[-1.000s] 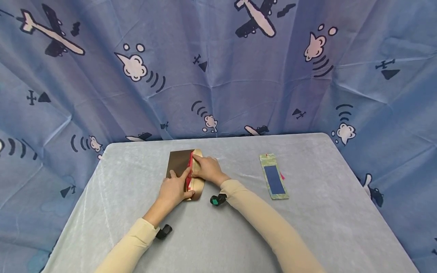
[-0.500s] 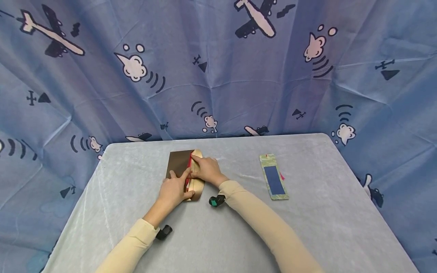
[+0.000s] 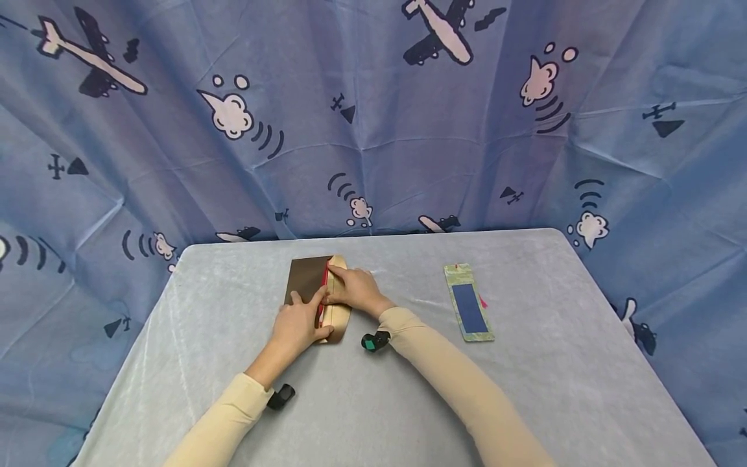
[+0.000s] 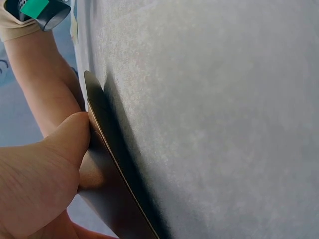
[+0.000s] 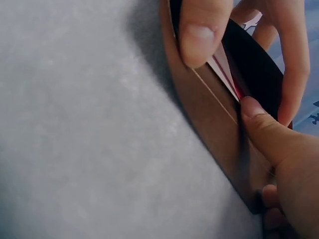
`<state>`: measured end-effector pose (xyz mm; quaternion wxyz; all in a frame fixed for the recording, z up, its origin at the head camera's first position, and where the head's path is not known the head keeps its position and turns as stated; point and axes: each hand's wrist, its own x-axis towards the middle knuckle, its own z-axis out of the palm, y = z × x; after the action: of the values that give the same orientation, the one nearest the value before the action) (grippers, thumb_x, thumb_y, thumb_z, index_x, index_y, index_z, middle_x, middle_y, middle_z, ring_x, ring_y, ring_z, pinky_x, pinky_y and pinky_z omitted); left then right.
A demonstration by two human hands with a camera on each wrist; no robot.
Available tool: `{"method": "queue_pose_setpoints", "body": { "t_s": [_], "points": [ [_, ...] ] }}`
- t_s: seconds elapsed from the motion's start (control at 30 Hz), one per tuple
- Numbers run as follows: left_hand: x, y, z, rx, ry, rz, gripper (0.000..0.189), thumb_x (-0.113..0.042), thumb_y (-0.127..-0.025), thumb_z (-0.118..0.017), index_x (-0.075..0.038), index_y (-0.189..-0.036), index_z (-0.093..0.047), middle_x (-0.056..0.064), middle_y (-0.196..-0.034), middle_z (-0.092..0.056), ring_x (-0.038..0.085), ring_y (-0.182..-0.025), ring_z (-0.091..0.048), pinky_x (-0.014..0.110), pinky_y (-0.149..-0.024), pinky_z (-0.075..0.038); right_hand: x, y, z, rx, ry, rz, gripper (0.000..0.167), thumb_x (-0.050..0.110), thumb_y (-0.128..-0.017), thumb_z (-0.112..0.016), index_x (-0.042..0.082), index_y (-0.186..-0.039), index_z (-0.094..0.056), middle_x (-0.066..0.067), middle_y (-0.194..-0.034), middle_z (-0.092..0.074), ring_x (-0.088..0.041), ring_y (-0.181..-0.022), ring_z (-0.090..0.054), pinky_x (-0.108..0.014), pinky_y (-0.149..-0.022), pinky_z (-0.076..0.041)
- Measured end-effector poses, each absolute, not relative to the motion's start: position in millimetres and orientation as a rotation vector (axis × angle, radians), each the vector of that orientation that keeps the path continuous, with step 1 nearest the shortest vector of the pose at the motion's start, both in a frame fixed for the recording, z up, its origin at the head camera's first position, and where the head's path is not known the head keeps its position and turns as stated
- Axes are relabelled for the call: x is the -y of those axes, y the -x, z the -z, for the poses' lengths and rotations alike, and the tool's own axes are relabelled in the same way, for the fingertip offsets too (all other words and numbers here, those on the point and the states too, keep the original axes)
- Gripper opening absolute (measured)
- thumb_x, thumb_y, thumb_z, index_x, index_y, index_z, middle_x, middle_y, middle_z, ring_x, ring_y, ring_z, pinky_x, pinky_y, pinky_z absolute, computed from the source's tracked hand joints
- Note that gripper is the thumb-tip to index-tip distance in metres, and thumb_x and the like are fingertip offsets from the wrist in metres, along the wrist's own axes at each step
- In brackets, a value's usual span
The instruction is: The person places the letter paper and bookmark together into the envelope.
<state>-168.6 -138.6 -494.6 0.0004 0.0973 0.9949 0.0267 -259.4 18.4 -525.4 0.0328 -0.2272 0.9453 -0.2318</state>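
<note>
An envelope (image 3: 306, 275) lies on a table (image 3: 362, 415), the left hand (image 3: 295, 323) on its near part, the right hand (image 3: 358, 290) on its right side. Well right of the envelope lies a bookmark (image 3: 469, 305). Behind the envelope, past the table, hangs a curtain (image 3: 373, 149).

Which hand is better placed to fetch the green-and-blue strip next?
Probably the right hand: it is nearer the green-and-blue strip, while the left hand lies farther off. Both touch the brown folder.

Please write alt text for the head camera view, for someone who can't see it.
A person's left hand and right hand touch a flat brown and gold folder showing a red strip, on a pale grey cloth-covered table. To the right lies a long green and blue card; behind hangs a blue airplane-print fabric curtain.
</note>
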Motion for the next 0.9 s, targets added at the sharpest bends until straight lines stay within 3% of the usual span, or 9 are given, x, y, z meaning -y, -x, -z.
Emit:
{"method": "queue_pose_setpoints", "body": {
  "t_s": [0.53,0.8,0.9],
  "points": [
    [137.7,169.6,495.0,-3.112,-0.298,-0.089,0.091,-0.059,-0.075,-0.077,-0.025,-0.151,-0.041,0.046,-0.132,-0.05,0.053,-0.085,-0.068,0.052,-0.074,-0.057,-18.1,257.1,527.0,-2.931,0.66,0.715,0.086,0.056,-0.074,-0.079,0.024,-0.148,-0.047,-0.002,-0.13,-0.069,-0.028,-0.11,-0.065,-0.046,-0.095,-0.046],
    [137.3,169.4,494.7,-3.108,-0.295,-0.091,0.091,-0.058,-0.075,-0.077,-0.025,-0.152,-0.041,0.046,-0.132,-0.05,0.054,-0.087,-0.068,0.053,-0.077,-0.057,-25.5,257.2,522.2,-2.855,0.712,0.821,0.086,0.052,-0.077,-0.079,0.018,-0.149,-0.046,-0.011,-0.131,-0.067,-0.029,-0.113,-0.066,-0.044,-0.098,-0.048],
    [137.6,168.8,494.9,-3.115,-0.304,-0.08,0.091,-0.058,-0.076,-0.078,-0.025,-0.152,-0.04,0.046,-0.132,-0.05,0.054,-0.087,-0.068,0.053,-0.078,-0.057,-31.8,258.1,519.4,-2.794,0.759,0.932,0.083,0.045,-0.078,-0.081,0.013,-0.147,-0.048,-0.016,-0.118,-0.071,-0.027,-0.1,-0.068,-0.039,-0.087,-0.052]
  ]
}}
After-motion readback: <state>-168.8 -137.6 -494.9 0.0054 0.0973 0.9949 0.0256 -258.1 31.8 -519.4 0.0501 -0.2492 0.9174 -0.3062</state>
